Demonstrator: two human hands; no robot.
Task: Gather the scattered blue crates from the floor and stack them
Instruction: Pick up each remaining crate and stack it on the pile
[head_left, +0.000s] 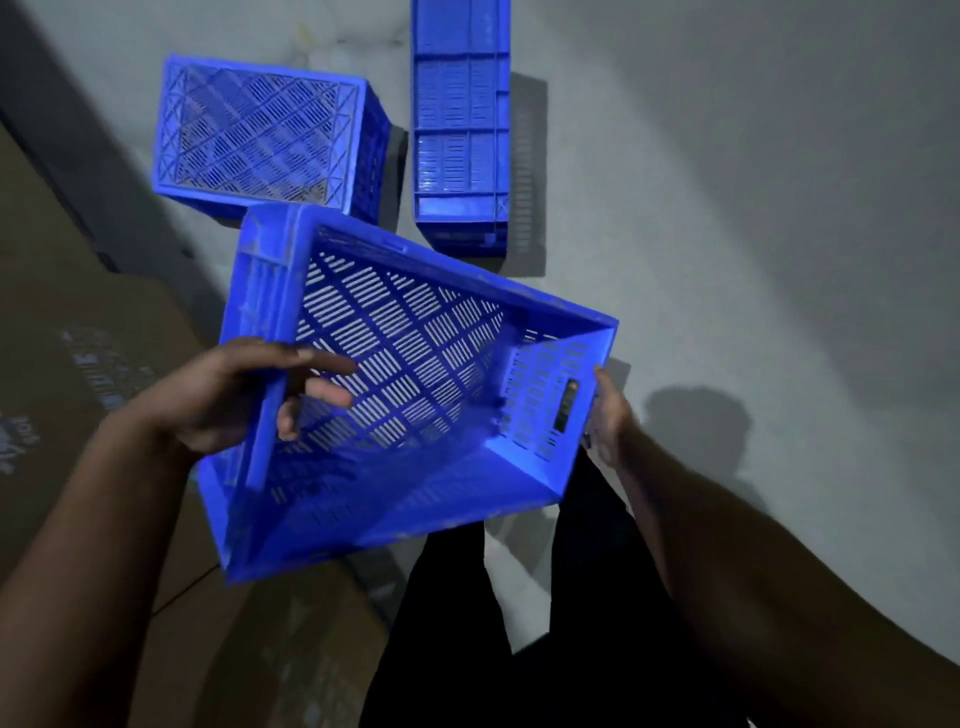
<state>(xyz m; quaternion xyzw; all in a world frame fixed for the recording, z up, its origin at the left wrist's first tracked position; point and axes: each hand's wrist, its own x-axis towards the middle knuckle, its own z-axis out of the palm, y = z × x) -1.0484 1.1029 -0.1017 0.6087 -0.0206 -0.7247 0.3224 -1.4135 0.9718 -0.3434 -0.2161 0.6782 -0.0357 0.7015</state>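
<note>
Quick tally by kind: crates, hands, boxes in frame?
Blue crates: 3: held crate, upturned crate, crate on its side
Hands: 2: left hand, right hand
Cardboard boxes: count unclear, dark
Total countable: 5

1. The held crate (415, 384), tilted, fills the middle and blocks the way straight down.
2. 2 more crates stand beyond it: an upturned crate (265, 140) and a crate on its side (460, 130), with a narrow strip of floor (727, 208) between them.
3. Cardboard boxes (78, 338) close off the left.
4. The floor to the right lies open.
</note>
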